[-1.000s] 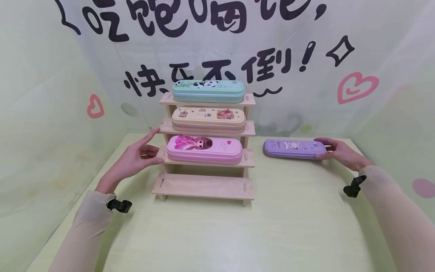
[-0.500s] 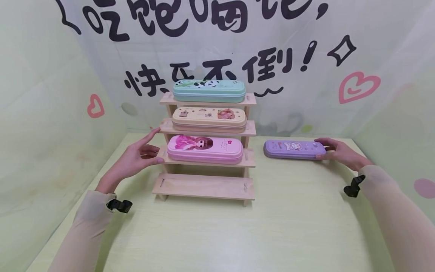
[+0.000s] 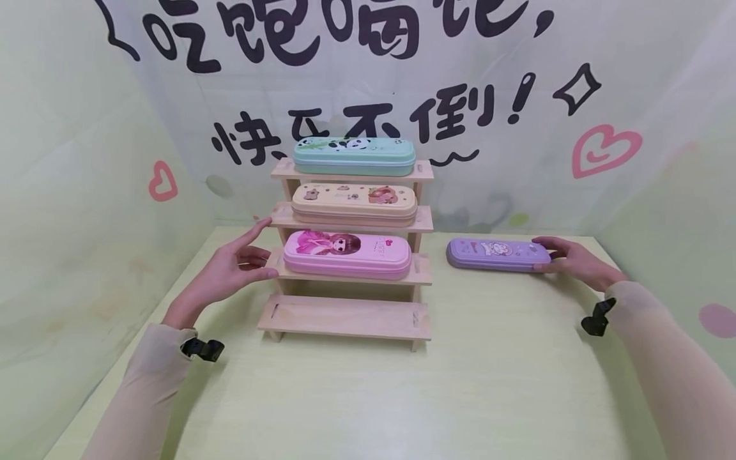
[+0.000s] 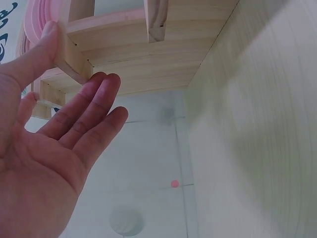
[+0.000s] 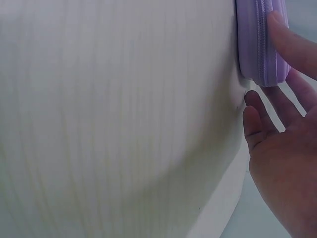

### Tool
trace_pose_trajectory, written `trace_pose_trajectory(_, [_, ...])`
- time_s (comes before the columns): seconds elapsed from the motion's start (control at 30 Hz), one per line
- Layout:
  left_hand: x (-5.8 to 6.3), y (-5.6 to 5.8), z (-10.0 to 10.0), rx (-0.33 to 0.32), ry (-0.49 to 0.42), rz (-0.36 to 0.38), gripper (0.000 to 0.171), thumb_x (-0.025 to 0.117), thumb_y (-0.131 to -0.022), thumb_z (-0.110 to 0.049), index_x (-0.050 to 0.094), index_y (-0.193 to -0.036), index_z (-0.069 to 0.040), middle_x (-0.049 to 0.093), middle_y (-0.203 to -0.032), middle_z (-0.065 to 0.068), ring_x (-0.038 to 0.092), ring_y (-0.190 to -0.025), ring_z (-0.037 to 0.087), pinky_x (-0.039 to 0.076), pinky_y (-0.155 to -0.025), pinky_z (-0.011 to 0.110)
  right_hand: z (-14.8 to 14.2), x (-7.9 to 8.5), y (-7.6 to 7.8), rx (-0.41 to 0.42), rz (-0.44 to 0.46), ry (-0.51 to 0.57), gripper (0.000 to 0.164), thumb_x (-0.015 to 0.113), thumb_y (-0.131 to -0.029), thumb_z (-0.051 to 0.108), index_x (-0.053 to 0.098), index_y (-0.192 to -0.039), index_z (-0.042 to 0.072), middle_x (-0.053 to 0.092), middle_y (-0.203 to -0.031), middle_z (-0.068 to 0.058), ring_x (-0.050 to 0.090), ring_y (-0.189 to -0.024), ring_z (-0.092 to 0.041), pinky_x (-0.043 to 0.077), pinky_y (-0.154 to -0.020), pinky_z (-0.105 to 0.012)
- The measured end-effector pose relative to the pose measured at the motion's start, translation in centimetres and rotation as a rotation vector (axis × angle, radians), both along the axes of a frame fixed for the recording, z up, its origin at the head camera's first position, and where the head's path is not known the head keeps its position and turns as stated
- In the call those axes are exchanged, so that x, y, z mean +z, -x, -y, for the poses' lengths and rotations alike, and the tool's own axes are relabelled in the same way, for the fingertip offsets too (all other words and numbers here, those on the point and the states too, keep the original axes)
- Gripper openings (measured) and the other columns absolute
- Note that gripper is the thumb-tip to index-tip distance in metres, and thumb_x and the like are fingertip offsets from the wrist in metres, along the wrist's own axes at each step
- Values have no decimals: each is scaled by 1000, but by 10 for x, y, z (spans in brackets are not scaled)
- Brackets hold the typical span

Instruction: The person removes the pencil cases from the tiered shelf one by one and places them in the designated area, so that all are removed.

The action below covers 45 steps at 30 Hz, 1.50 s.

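In the head view a stepped wooden display rack (image 3: pixel 345 318) stands on the table. A mint panda pencil case (image 3: pixel 354 157) lies on its top step, a cream one (image 3: pixel 354 204) below, then a pink one (image 3: pixel 347 254). My left hand (image 3: pixel 227 271) is at the rack's left side, index fingertip at the second step's edge, thumb at the third's; its other fingers are loosely extended in the left wrist view. To the right, my right hand (image 3: pixel 581 262) pinches the right end of a purple pencil case (image 3: pixel 489 254) on the table, thumb in front, fingers behind.
The lowest rack step bears no case. A printed cloth backdrop (image 3: pixel 494 172) with large black characters rises behind the table (image 3: pixel 368 402), and pale green side panels (image 3: pixel 684 255) flank it. A black wrist mount (image 3: pixel 598 317) juts from each sleeve.
The head view has shifted very slightly. Both hands, the rack and the pencil cases otherwise stay in place.
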<state>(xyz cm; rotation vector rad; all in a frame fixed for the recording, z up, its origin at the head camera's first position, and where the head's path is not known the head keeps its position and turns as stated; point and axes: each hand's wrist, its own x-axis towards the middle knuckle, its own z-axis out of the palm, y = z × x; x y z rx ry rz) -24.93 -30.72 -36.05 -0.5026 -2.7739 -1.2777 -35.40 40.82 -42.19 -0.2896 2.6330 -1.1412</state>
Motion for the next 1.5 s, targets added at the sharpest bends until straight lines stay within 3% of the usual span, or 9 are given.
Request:
trace_pose_trajectory(0.37, [1,1,0,-2,1,-4,106,88,-89,-24,20,-168,-44,71,-123,19,71,-108,29,57,-99,48,-3,0,-1,-3,-24,4,84,77,-98,21,28,-164,0,41,-154,-30,46,-131,-41,42,-94,-27])
trace_pose_trajectory(0.5, [1,0,0,-3,3,-1,106,88,-89,-24,20,-168,-44,72,-124,19,71,-108,29,57,-99,50,0,-1,-7,-20,-57,22,87,79,-96,18,28,-164,0,36,-158,-30,40,-135,-45,42,-101,-45])
trace_pose_trajectory(0.63, [1,0,-1,-10,9,-3,107,88,-89,-25,19,-168,-43,71,-124,19,71,-109,30,57,-99,50,7,4,-22,-52,-114,-3,90,81,-94,19,27,-164,0,28,-161,-32,32,-138,-53,41,-99,-61])
trace_pose_trajectory(0.77, [1,1,0,-15,14,-9,108,88,-89,-25,17,-169,-42,71,-126,21,71,-111,32,57,-100,51,22,14,-39,-52,-181,-50,89,83,-94,21,31,-163,1,30,-158,-33,34,-133,-52,46,-90,-54])
trace_pose_trajectory(0.97, [-1,1,1,-16,21,-21,108,88,-90,-25,16,-169,-43,71,-126,21,71,-111,32,57,-99,52,45,25,-71,-15,-297,-49,82,86,-91,19,42,-158,1,45,-151,-25,43,-120,-36,45,-81,-30])
trace_pose_trajectory(1.27, [-2,1,1,-25,41,-31,109,88,-89,-29,16,-169,-43,72,-126,21,72,-110,33,57,-98,54,77,27,-121,25,-421,24,72,85,-90,11,50,-153,-1,59,-138,-20,49,-110,0,46,-90,-19])
trace_pose_trajectory(1.33, [-2,2,2,-23,46,-34,109,88,-89,-29,16,-169,-43,71,-126,21,72,-110,33,57,-99,54,86,30,-129,41,-442,40,72,85,-90,10,51,-152,-1,60,-136,-19,50,-109,2,45,-91,-17])
trace_pose_trajectory(1.5, [-2,2,2,-16,55,-26,108,88,-89,-33,16,-168,-45,71,-126,20,71,-111,33,58,-98,52,110,37,-139,88,-496,73,70,86,-88,7,53,-150,0,61,-135,-15,56,-112,-7,45,-95,-13])
